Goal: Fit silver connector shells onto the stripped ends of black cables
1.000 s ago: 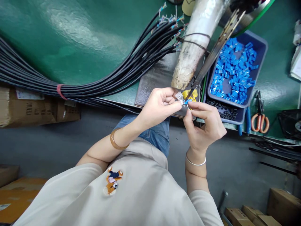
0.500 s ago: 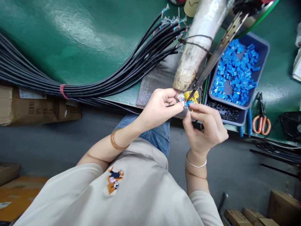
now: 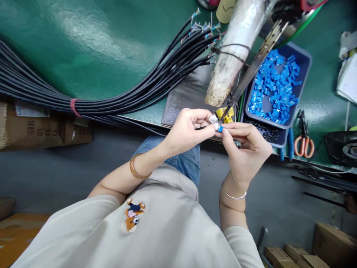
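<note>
My left hand (image 3: 192, 126) pinches the end of a black cable, close to its stripped wires. At that end sits a small blue connector (image 3: 220, 128), with whitish material beside it. The fingertips of my right hand (image 3: 245, 145) close on the blue connector from the other side. Just beyond my hands, the tip of a soldering iron (image 3: 237, 95) points down at a yellow piece (image 3: 224, 114). Fingers partly cover the joint between wires and connector.
A bundle of black cables (image 3: 117, 106) with bared ends lies across the green table (image 3: 92, 48). At right are a bin (image 3: 305, 70) of blue connectors, a lower bin of small black parts (image 3: 267, 133) and orange-handled cutters (image 3: 304, 146). A wrapped tube (image 3: 237, 48) slants overhead.
My hands have drawn slightly back from the iron's tip, bringing the blue connector toward me. My right fingers have closed in around it. The view has shifted a little.
</note>
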The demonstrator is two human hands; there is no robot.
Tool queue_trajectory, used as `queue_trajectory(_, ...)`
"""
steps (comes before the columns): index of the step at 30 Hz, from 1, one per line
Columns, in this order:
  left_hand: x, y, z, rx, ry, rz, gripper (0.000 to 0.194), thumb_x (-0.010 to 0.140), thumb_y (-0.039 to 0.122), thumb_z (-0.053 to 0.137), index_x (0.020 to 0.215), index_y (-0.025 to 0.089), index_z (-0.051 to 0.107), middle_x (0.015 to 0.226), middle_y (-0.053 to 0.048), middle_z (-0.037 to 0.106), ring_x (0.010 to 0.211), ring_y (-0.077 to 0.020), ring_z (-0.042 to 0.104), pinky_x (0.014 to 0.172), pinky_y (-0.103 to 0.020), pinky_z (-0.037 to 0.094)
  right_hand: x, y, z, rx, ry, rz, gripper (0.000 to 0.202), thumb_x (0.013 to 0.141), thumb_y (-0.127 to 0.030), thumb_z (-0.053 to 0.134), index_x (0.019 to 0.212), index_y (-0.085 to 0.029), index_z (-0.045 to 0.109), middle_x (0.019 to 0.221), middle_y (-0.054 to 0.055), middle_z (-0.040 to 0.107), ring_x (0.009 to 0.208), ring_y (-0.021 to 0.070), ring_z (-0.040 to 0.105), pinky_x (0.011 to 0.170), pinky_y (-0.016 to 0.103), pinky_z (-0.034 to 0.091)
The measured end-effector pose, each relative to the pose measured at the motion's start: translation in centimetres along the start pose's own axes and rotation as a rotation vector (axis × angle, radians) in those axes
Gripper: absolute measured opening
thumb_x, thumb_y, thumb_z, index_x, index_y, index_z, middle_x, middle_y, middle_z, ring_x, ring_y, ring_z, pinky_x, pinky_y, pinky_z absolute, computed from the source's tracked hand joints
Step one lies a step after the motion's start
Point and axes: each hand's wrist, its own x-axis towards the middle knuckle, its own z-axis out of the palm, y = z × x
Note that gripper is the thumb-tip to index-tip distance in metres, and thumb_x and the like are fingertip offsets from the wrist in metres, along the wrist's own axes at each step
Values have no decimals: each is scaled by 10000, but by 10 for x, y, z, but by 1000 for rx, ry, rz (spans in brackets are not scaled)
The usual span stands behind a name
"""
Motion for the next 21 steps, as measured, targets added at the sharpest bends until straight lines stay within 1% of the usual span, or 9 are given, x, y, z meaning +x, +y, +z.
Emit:
queue_trajectory(3,-1,0,-2,14,-11,-6,112,766,162,612,670,118,575,538,47,459,481,-19,353,459,-155,275,1,-2,-1,14,-25,5,76,799,-114,681,778,-183,657,839,3,704,775,122,690,652,252,598)
queue_trajectory(6,-2,0,-3,54,-19,2,116,775,156,596,668,117,569,534,54,405,488,-23,329,464,-165,265,1,-2,-1,-66,5,-73,107,785,-89,680,779,-191,650,833,0,704,788,126,685,650,254,576)
queue_trajectory(11,-1,1,-2,110,7,40,111,774,147,589,669,120,567,568,45,404,514,-32,334,482,-175,282,1,-3,0,-157,25,-150,118,780,-91,676,763,-193,619,859,6,706,812,135,685,706,289,560)
queue_trajectory(13,-1,1,-3,127,9,39,113,767,146,594,660,121,569,558,47,396,513,-33,331,479,-175,277,2,-2,0,-164,26,-160,118,783,-94,673,756,-191,612,856,5,703,817,134,684,720,291,557)
queue_trajectory(18,0,1,-4,141,6,23,126,748,149,611,630,112,583,556,39,414,526,-38,352,488,-175,284,3,-2,-1,-156,14,-141,120,771,-87,685,763,-187,618,866,6,701,810,129,680,676,265,544)
queue_trajectory(21,1,1,-4,131,16,13,118,735,142,615,625,107,592,563,36,425,535,-39,364,494,-174,288,3,-2,-1,-159,13,-157,128,766,-78,687,757,-186,619,852,5,697,818,134,683,719,286,550)
